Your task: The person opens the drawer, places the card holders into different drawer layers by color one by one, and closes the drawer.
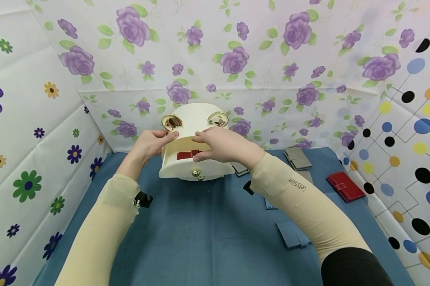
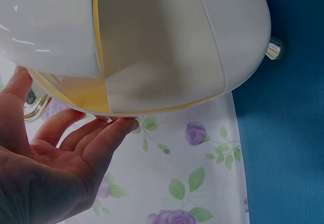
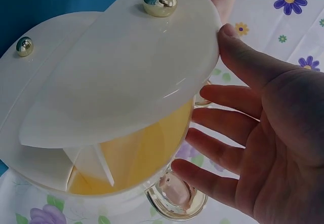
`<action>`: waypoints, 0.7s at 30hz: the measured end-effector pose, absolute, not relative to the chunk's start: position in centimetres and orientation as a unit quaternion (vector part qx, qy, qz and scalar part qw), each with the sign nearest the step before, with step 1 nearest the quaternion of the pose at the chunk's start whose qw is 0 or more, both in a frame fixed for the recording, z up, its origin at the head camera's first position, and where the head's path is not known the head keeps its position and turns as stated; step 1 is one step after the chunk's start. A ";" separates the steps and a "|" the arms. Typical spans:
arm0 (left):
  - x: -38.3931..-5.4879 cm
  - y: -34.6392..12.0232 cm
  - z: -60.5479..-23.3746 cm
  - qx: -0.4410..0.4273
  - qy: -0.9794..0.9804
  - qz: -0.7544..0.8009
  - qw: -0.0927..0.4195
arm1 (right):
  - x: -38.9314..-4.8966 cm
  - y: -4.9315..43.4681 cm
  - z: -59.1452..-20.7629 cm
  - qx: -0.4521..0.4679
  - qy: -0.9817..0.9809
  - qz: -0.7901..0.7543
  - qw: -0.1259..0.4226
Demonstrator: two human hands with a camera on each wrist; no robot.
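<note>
A blue cloth (image 1: pixel 186 234) covers the table under a white box (image 1: pixel 197 119), the landmark here. Behind the box hangs a sheet (image 1: pixel 200 47) of purple roses; patterned sheets also hang to either side.

Left of the box, a person's left hand (image 1: pixel 148 145) grips its side, thumb at the front rim of the top, fingers along the flank. The right hand (image 1: pixel 223 145) reaches over the box's right front, fingers spread and nearly straight, thumb at the upper edge of the drawer (image 1: pixel 215 169) (whether it presses there, I cannot tell).

The drawer juts from the front of the box and holds a red wallet (image 1: pixel 184 155), partly hidden by the right hand. A gold knob (image 1: pixel 195 173) marks its front, and two gold discs (image 1: pixel 172 122) flank the box's top. Right of the box lie a grey wallet (image 1: pixel 297 157), a second red wallet (image 1: pixel 345 186) and, nearer the viewer, a blue wallet (image 1: pixel 292 234)
</note>
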State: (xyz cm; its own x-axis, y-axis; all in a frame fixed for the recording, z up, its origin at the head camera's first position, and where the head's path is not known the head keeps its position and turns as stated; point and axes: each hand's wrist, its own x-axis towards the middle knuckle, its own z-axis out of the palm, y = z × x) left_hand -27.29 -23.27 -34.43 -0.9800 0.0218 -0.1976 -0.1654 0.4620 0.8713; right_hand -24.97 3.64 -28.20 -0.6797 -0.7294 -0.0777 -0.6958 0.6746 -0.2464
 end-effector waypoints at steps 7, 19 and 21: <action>-27.3 -23.3 -34.4 -0.041 0.849 0.519 0.091 | -24.9 3.6 -28.2 -0.395 0.910 -0.102 0.081; -27.3 -23.3 -34.4 -0.043 0.850 0.518 0.090 | -25.1 4.1 -28.7 -0.414 0.901 -0.110 0.069; -27.3 -23.2 -34.4 -0.044 0.850 0.517 0.090 | -25.1 4.2 -28.9 -0.420 0.899 -0.112 0.061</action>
